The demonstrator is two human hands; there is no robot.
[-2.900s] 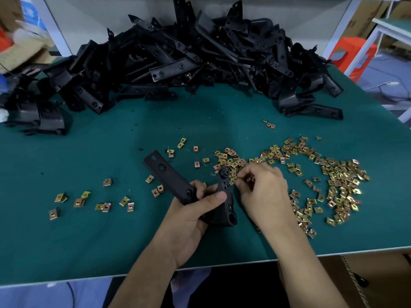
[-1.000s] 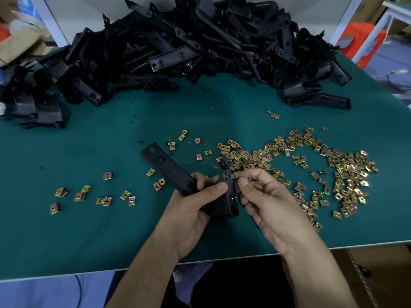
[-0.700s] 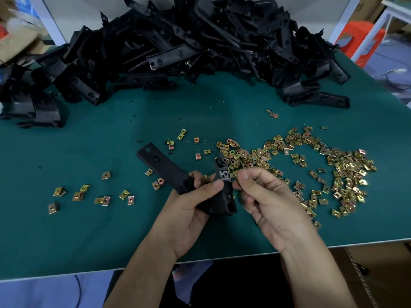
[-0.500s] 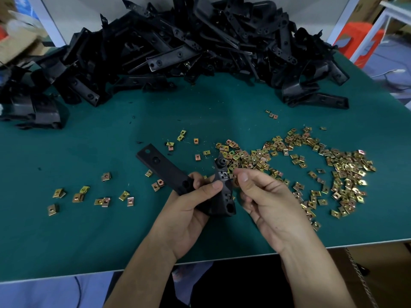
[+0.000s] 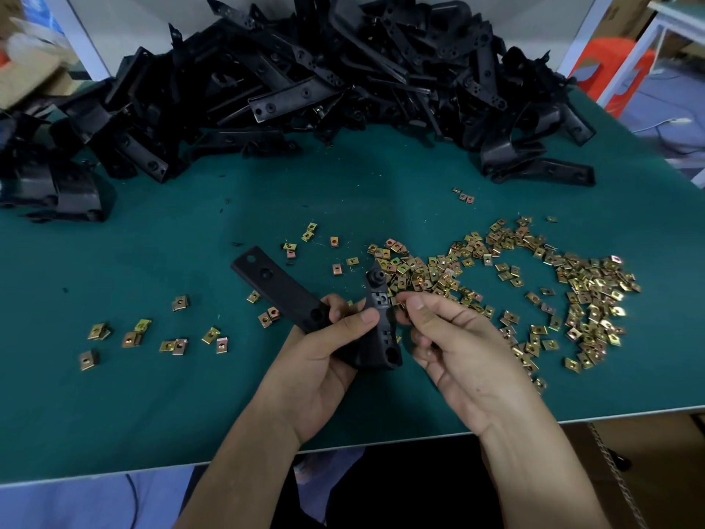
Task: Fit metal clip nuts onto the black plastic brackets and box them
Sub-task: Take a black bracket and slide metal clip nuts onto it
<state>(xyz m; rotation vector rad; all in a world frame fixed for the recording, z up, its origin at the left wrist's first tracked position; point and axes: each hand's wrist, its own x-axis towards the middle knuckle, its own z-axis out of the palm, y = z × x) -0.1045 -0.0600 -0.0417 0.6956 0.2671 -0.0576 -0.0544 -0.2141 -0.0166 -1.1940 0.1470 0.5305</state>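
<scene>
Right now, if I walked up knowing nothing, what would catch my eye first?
The tall heap of black plastic brackets along the far edge of the green table, then the glittering scatter of gold-coloured metal clip nuts at centre right. Near the front edge, the left hand grips one long black bracket while the right hand pinches a single clip nut beside it.

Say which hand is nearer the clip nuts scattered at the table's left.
Left. The left hand, gripping the bracket, sits right of those clip nuts; the right hand is farther right, beyond it.
</scene>
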